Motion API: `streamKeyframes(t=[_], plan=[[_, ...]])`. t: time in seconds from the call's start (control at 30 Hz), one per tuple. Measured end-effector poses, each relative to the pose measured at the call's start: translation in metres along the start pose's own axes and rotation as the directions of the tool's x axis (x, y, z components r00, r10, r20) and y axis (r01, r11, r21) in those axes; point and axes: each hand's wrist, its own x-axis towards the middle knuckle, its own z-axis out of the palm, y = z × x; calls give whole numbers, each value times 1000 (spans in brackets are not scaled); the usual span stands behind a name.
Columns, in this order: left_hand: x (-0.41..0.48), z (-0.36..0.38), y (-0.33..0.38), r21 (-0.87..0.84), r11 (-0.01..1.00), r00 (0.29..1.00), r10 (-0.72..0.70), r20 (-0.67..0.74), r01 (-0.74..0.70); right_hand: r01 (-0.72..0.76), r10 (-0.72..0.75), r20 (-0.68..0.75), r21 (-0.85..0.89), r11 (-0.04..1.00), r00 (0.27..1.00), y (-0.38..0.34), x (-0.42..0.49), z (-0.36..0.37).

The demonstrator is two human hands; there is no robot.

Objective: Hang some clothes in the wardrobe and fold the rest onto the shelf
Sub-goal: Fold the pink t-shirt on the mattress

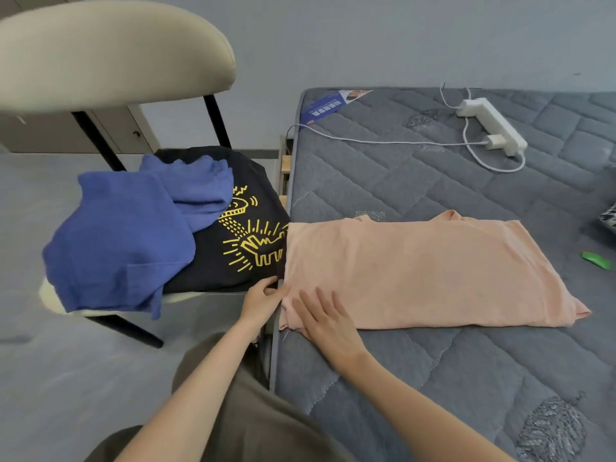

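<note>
A peach shirt (416, 271) is laid folded on the grey mattress (466, 378), at its left edge. The shirt's near-left corner is pinched by the left hand (263, 300), and the right hand (328, 323) is pressed flat on it with fingers spread. A blue garment (123, 235) and a black printed T-shirt (206, 275) are heaped on the chair (110, 51) to the left.

The folded shirt (426, 271) is plain peach. The mattress (433, 378) is grey, quilted in a diagonal stitched pattern. The crumpled garment (120, 238) is solid blue. The T-shirt (206, 271) is black with a yellow line-drawn print. The chair (110, 51) has a beige backrest and black legs. The power strip (490, 125) is white. The label (328, 106) is blue with white characters. The small object (596, 260) is green.
</note>
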Motion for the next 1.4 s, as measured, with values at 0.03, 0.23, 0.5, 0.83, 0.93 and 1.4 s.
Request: streamKeyframes(t=[0.03, 0.23, 0.5, 0.83, 0.93, 1.4], plan=[[2, -1, -1, -35, 999, 1000, -16, -5, 16, 15, -15, -21, -14, 1000, 1000, 0, 0, 3], [11, -4, 10, -193, 977, 995, -99, -18, 94, 61, -23, -182, 205, 977, 983, 8, 0, 1], [15, -8, 54, -306, 883, 933, -310, 184, 354, -76, 166, -75, 661, 747, 983, 23, -5, -32], [18, 2, 94, -472, 748, 878, -328, 348, 467, -223, 277, 53, 742, 632, 959, 37, -7, -61], [15, 2, 113, -488, 729, 866, -306, 395, 480, -277, 330, 76, 733, 621, 941, 47, -9, -68], [3, 126, 225, -311, 923, 840, -25, 541, 227, -462, 863, 228, 887, 7, 451, 144, -70, -71]])
